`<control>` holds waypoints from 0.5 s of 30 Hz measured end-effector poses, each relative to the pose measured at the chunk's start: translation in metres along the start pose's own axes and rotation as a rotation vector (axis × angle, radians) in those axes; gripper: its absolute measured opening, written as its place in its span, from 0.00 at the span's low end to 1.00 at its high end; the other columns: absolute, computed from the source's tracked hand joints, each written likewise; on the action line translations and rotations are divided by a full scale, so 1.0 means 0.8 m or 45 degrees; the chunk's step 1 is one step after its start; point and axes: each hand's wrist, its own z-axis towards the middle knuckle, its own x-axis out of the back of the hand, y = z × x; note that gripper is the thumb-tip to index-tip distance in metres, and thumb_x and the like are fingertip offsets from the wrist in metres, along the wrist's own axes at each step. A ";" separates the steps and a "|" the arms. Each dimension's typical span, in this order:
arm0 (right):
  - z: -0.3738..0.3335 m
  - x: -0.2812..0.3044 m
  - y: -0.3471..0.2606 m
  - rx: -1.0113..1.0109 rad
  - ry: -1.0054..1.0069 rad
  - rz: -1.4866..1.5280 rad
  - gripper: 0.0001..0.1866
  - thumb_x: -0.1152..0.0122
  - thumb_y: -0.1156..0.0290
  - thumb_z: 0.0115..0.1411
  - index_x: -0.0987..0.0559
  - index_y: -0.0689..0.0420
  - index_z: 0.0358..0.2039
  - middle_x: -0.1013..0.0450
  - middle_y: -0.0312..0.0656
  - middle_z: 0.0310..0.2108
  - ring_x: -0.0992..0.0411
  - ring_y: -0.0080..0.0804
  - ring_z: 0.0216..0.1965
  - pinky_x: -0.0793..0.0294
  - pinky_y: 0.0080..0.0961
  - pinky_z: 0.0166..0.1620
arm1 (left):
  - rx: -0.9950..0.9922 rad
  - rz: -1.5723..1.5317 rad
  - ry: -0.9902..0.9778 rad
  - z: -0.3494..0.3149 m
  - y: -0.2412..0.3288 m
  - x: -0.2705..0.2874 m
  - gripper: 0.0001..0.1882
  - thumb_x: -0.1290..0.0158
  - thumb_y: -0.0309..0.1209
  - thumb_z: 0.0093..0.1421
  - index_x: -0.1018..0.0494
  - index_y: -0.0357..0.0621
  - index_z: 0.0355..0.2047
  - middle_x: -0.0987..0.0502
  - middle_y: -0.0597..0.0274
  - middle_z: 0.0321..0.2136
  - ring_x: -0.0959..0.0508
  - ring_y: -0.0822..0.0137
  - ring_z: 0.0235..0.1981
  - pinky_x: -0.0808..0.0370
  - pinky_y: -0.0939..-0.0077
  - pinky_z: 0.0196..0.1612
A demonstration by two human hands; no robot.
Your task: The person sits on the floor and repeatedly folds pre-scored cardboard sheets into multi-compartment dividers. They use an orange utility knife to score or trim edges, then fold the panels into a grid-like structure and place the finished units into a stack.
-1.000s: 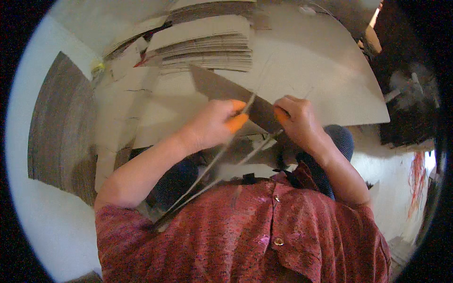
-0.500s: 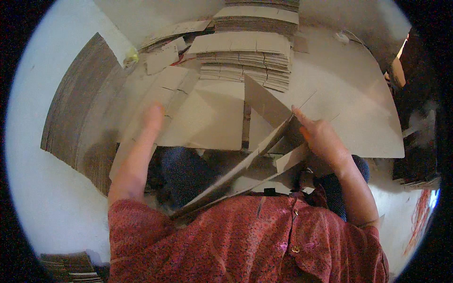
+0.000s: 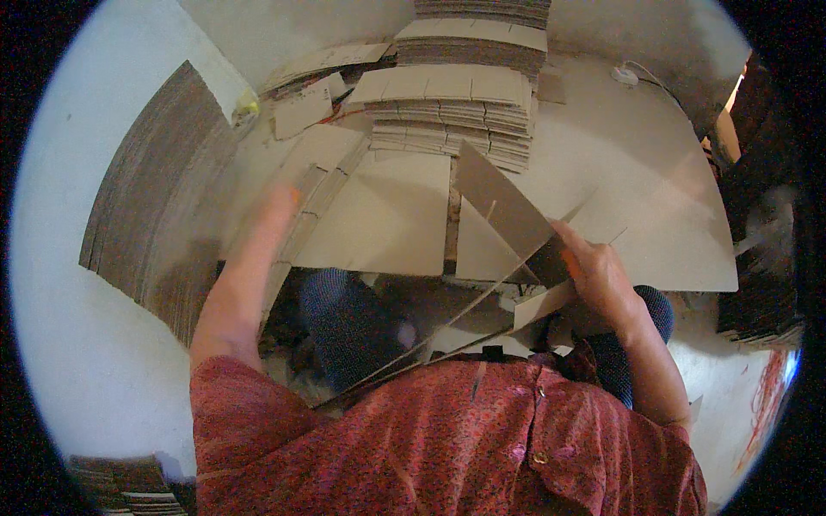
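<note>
My right hand [image 3: 600, 271] is closed on several slotted cardboard strips [image 3: 503, 193] that cross at angles. One broad grey-brown strip points up and away to the left, while thin edges slant down toward my shirt. On the left, my left hand [image 3: 282, 202] is smeared by motion, so its fingers cannot be made out. It is at a row of slotted cardboard pieces [image 3: 331, 176] lying along the left of the work surface. Whether it grips one of them cannot be told.
Slotted cardboard is stacked [image 3: 443, 86] at the back middle, with another pile [image 3: 482, 39] behind. A tall cardboard stack [image 3: 146, 198] leans at left. Pale boards [image 3: 387, 211] form the surface, split by a narrow gap. A white plug [image 3: 625, 76] with a cord lies back right.
My right hand has shifted slightly right and down, and the strips in it have turned, one now edge-on. The row of pieces by my left hand looks shifted. My left hand stays in nearly the same place.
</note>
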 end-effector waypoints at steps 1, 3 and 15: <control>-0.004 -0.002 0.005 0.004 0.019 0.026 0.25 0.49 0.79 0.55 0.34 0.55 0.55 0.29 0.60 0.25 0.29 0.59 0.29 0.29 0.45 0.33 | -0.025 0.023 -0.050 -0.005 0.024 0.020 0.21 0.49 0.46 0.57 0.27 0.41 0.41 0.24 0.48 0.40 0.25 0.51 0.41 0.29 0.58 0.42; -0.010 0.000 0.004 0.071 0.087 0.050 0.26 0.48 0.81 0.54 0.34 0.56 0.55 0.28 0.60 0.26 0.28 0.59 0.30 0.29 0.44 0.33 | -0.125 -0.035 -0.005 -0.016 0.035 0.032 0.21 0.48 0.46 0.56 0.26 0.40 0.39 0.24 0.47 0.37 0.24 0.50 0.38 0.28 0.58 0.40; -0.015 0.021 0.006 0.259 0.351 -0.035 0.27 0.46 0.80 0.51 0.33 0.53 0.54 0.25 0.51 0.30 0.26 0.52 0.27 0.25 0.40 0.30 | -0.714 -0.641 -0.352 -0.127 0.276 0.076 0.13 0.46 0.35 0.53 0.25 0.36 0.31 0.26 0.54 0.20 0.29 0.67 0.22 0.31 0.68 0.27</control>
